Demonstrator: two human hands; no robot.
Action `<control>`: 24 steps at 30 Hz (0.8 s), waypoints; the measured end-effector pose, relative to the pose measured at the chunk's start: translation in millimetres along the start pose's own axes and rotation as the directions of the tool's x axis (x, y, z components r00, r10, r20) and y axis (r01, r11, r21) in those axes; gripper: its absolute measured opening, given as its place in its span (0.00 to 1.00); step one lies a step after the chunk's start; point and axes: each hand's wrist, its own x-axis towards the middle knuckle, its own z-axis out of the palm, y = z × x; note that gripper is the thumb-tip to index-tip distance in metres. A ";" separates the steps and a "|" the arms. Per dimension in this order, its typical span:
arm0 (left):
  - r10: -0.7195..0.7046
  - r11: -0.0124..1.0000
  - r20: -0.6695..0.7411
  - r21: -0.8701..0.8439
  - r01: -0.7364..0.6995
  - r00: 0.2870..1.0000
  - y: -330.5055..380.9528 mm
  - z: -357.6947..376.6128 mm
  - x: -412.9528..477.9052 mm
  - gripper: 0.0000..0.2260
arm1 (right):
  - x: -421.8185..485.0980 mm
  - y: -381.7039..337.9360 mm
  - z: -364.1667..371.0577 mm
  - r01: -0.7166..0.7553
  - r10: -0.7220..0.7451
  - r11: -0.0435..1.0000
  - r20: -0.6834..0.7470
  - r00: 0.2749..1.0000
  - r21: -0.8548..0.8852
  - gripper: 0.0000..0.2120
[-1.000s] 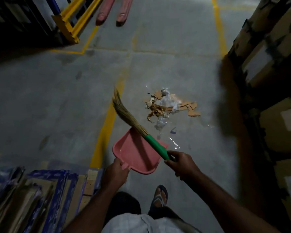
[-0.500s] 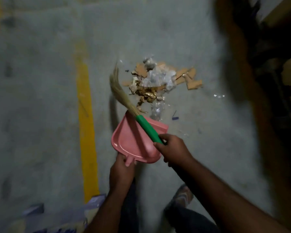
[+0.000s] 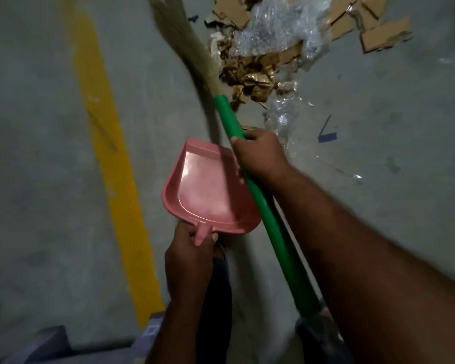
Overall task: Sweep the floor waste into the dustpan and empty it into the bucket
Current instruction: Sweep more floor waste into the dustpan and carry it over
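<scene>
A pink dustpan (image 3: 208,190) is held just above the grey floor, empty, its mouth facing the waste. My left hand (image 3: 192,258) grips its short handle from behind. My right hand (image 3: 260,151) grips the green handle of a broom (image 3: 271,222), whose straw bristles (image 3: 181,40) reach to the left side of the waste. The waste pile (image 3: 273,46) lies ahead at the top: cardboard scraps, crumpled gold foil and clear plastic wrap. No bucket is in view.
A yellow painted line (image 3: 108,151) runs down the concrete floor on the left. A small blue scrap (image 3: 327,136) and bits of clear plastic (image 3: 357,176) lie right of the pile. Bluish flat packaging (image 3: 50,340) sits at the bottom left edge.
The view has dropped lower and closer to the pile. The dustpan and broom have come nearer to the waste, and more of the green handle now shows behind my right hand.
</scene>
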 end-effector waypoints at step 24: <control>-0.080 0.992 0.015 -0.098 0.081 0.997 -21.9 -1.1 6.4 0.11 | -30.1 -53.2 70.5 0.223 -0.060 0.911 0.423 0.904 -0.347 0.15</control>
